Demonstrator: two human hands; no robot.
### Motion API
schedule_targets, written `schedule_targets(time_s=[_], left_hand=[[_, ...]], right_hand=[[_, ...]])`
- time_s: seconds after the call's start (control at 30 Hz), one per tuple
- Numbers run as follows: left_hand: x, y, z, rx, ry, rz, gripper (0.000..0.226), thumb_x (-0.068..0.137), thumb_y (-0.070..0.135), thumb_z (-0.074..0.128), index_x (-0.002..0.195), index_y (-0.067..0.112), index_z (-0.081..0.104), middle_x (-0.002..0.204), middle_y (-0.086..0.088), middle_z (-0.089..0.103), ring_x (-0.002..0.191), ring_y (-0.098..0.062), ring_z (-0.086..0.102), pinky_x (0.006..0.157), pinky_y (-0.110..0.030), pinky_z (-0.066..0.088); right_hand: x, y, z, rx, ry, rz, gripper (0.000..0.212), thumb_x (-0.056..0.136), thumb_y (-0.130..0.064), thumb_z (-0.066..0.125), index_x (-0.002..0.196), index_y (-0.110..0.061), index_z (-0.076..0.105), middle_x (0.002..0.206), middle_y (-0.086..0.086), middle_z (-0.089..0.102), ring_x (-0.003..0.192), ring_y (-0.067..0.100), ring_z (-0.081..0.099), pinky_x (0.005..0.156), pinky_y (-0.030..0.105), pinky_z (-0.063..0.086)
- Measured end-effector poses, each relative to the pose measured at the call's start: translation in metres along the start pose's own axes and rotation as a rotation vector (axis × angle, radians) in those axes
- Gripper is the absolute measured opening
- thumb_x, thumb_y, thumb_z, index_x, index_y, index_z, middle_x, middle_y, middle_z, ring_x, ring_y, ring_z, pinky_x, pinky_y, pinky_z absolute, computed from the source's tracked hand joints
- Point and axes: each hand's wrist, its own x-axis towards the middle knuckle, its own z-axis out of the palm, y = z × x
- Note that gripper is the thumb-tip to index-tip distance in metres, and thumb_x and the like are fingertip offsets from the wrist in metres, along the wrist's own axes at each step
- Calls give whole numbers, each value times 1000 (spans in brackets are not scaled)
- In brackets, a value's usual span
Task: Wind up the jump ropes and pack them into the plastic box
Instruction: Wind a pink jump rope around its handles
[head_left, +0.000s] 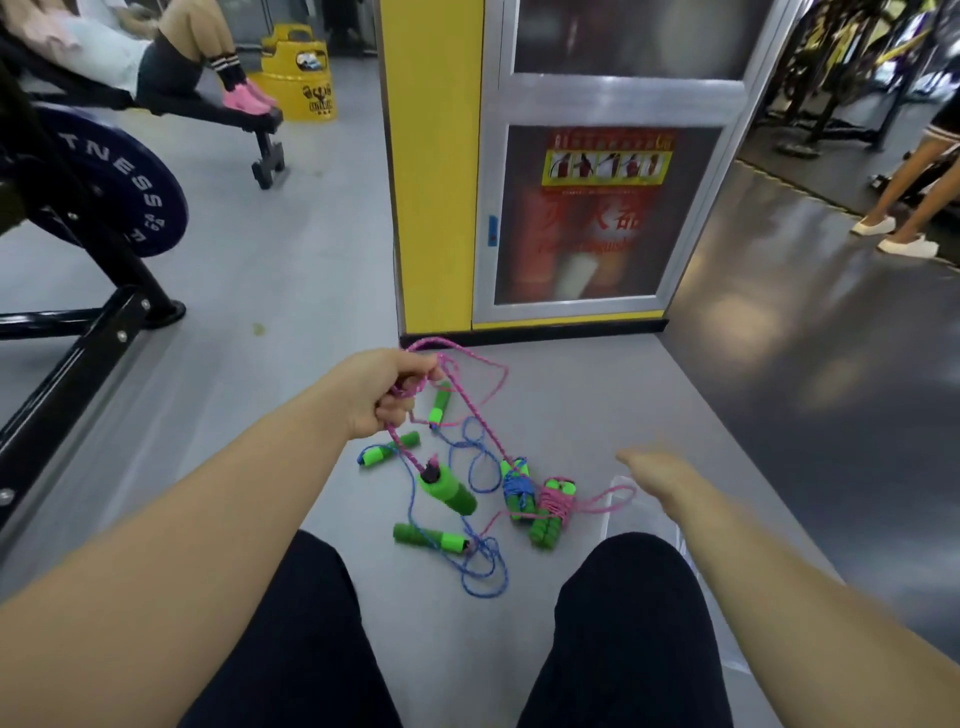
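Left hand (384, 392): fingers grip pink rope (405, 447).
Right hand (657, 470): blurred, fingers unclear.
Floor (311, 291): tangled blue rope (491, 564).
Ahead: yellow pillar (436, 182), cabinet (613, 98).

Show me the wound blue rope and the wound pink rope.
wound blue rope (517, 487): head view, on the blue cord round its handles.
wound pink rope (556, 501): head view, on its pink wrapping.

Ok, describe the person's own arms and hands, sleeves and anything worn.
Both arms are bare as far up as the frame shows: no sleeves, left arm and right arm alike. The left hand wears no glove, and no watch or band shows at its wrist. The right hand is motion-blurred; no glove or band is visible there either.
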Motion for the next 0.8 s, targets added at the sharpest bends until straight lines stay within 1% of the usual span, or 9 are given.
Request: schedule_targets(time_s=[0.07,0.17,0.23,0.3,0.37,0.47,0.6,0.7,0.8], left_hand=[[-8,8,14,76,-80,20,25,94,15,49,73,5,58,47,4,35,31,-4,19,31,-12,11],[-19,24,36,104,-181,54,27,95,15,47,70,7,56,45,4,39,31,-3,20,36,-14,8],[-24,32,44,95,-227,88,29,94,15,46,68,7,56,47,3,40,31,-3,21,37,-16,7],[-27,37,44,89,-243,126,29,94,15,46,68,7,57,48,2,36,32,-4,20,38,-16,7],[-28,38,35,84,-191,162,29,93,15,45,68,8,57,48,3,30,32,-4,19,35,-13,7],[-20,29,6,41,24,168,28,91,17,45,69,8,59,45,5,30,30,-4,17,30,-10,10],[-2,0,-29,-189,268,68,25,87,18,43,65,12,54,54,4,42,28,-4,21,31,-8,12],[1,-12,-36,-338,289,-9,24,86,17,41,63,15,49,51,3,61,26,-5,29,31,-7,15],[-5,-11,-25,-353,176,27,25,86,14,39,62,14,47,65,-2,69,31,-6,34,30,-10,16]], right_hand=[[-11,-25,9,9,-72,-280,47,94,-25,53,136,-6,43,140,9,44,126,22,44,103,29,34],[-34,-67,30,143,-312,-577,33,92,-23,56,125,-17,55,126,2,60,116,12,55,98,24,41],[-43,-82,47,173,-418,-627,29,92,-20,57,121,-19,55,112,2,64,100,12,61,93,27,48],[-50,-86,58,274,-445,-610,21,94,-15,53,115,-15,55,88,5,64,68,8,62,70,20,53],[-53,-81,57,334,-419,-599,19,95,-14,50,112,-15,59,64,-2,54,44,-1,45,46,11,40],[-51,-66,41,262,-338,-599,18,92,-25,55,104,-18,66,47,-19,53,42,-7,43,44,7,34],[-41,-50,12,304,-155,-650,12,89,-21,59,93,-16,69,63,-21,60,53,-11,50,55,4,38],[-32,-39,-7,323,-114,-685,14,86,-12,62,97,-14,69,74,-8,63,59,-10,54,62,4,41],[-16,-19,-19,-56,-131,-537,22,84,-19,66,105,-14,71,95,-5,69,77,-7,59,72,3,40]])
